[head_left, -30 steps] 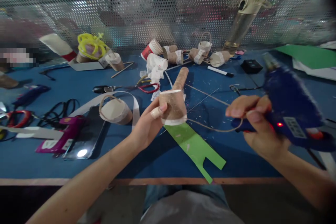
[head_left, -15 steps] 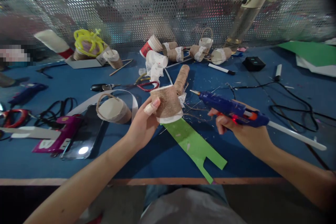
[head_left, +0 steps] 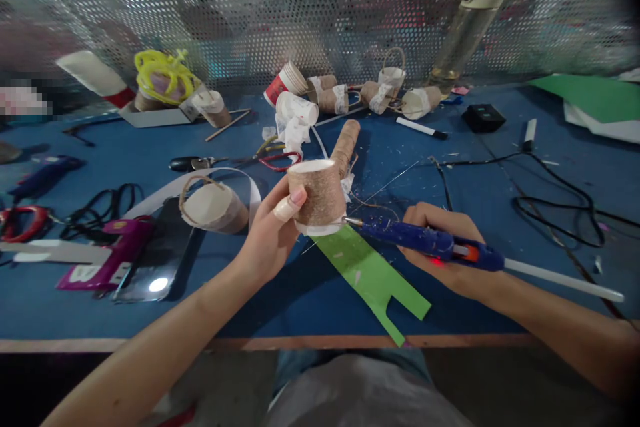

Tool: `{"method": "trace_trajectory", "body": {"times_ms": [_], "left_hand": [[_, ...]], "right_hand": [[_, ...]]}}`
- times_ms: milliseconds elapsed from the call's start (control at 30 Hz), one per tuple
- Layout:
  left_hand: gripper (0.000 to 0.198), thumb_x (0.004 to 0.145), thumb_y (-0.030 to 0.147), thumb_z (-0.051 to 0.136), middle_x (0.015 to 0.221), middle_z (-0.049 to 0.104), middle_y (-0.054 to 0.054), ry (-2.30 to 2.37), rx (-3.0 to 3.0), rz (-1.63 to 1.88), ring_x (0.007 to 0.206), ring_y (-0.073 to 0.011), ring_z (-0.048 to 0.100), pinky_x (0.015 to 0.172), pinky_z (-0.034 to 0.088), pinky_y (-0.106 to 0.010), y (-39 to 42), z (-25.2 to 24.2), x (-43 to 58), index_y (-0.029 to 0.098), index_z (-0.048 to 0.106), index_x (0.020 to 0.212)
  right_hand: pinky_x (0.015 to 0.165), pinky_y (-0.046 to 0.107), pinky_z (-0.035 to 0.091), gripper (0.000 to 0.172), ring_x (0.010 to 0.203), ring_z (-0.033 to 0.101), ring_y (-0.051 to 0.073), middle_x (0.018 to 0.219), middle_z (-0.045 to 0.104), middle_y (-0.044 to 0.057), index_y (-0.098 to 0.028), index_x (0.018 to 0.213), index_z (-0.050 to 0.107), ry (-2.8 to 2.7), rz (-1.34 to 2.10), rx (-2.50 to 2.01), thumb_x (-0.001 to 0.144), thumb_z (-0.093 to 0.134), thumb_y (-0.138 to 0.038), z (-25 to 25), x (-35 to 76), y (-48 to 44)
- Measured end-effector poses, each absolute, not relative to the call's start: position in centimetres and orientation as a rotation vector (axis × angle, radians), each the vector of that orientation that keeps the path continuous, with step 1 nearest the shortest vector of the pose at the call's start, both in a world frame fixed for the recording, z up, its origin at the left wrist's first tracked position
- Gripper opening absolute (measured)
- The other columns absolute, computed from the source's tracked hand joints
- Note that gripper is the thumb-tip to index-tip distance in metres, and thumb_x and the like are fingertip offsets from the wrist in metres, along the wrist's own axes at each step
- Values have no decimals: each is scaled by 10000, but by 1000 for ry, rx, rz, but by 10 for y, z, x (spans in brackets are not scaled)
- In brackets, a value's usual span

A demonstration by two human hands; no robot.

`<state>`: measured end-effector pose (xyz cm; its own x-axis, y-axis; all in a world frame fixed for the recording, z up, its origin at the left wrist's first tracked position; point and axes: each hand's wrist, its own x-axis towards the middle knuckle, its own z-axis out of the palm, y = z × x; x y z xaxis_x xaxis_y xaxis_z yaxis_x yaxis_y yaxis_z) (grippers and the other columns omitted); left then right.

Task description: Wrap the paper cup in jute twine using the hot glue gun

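Note:
A twine-wrapped paper cup [head_left: 320,199] is held up in my left hand [head_left: 273,233], with the thumb across its side and a bandage on that thumb. Bare white cup shows at its rim and along its lower edge. My right hand [head_left: 445,240] is wrapped round a blue glue gun [head_left: 405,233] with a red light on and a white glue stick [head_left: 560,278] jutting from its back. The metal nozzle is at the cup's lower right edge; whether it touches, I cannot tell. Beneath the cup lies a green strip [head_left: 370,273] with a notched end.
Behind the cup are a twine roll [head_left: 346,147] and red-handled scissors [head_left: 280,160]. Left stand a handled cup [head_left: 215,208], a phone [head_left: 155,260] and a purple glue gun [head_left: 110,257]. Small wrapped cups [head_left: 377,97] and a bottle [head_left: 465,27] line the mesh at the back. Black cable [head_left: 555,207] lies right.
My right hand has brought the glue gun left and down, its nozzle now at the cup's lower edge. The cup has tipped so that its open top shows more.

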<state>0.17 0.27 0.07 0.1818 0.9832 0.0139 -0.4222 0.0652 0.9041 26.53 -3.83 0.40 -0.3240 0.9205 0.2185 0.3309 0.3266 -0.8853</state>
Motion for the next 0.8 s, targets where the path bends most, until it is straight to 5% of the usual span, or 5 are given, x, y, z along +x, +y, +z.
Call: {"method": "trace_trajectory", "body": {"times_ms": [267,800], "left_hand": [[404,879,429,763,1288,736,-74,786,1075,1253,1271,-292,642,1062,528,-402,3,1,6,260,728,1244],[373,861,431,789,1258,756,-57,830,1082,1299,1269,-285,651,1103,497,-410,3,0,4,289,754,1204]], "right_hand": [[550,289,339,287,577,436,121,691,494,-45,-256,767,427,-1998,795,-1090,780,675,-113,1,269,-41],[536,247,314,296,545,395,96,662,429,-67,-246,738,376,-2027,594,-1140,726,633,-99,-1,269,-37]]}}
